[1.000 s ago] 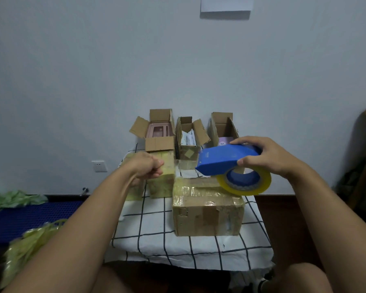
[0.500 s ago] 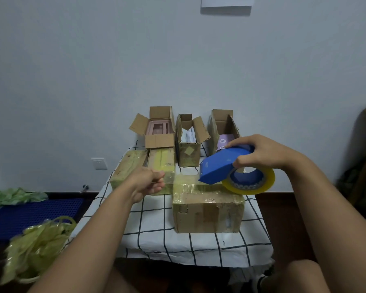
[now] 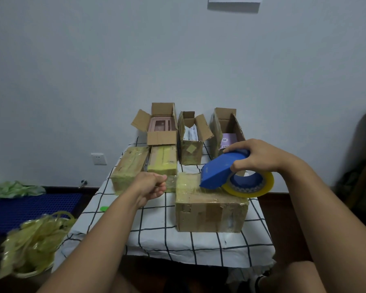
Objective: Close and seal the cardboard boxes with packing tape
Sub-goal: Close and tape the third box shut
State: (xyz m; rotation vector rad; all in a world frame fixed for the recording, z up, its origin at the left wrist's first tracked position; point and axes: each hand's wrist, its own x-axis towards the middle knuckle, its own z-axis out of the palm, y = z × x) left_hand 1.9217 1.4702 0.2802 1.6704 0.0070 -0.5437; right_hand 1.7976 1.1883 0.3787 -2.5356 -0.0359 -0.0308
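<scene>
Clearly the tape strip [image 3: 171,182] is thin and sticky: left hand [image 3: 150,187] pinches its end beside the closed box [image 3: 211,212], right hand [image 3: 260,155] grips the dispenser [image 3: 220,173].

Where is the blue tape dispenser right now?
In the head view, right of centre: the right hand grips the blue tape dispenser over the closed cardboard box's top.

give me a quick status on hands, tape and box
Left hand pinches tape end. Right hand grips dispenser over near box, closed, tape-covered. Three open boxes behind, nothing blocking.
</scene>
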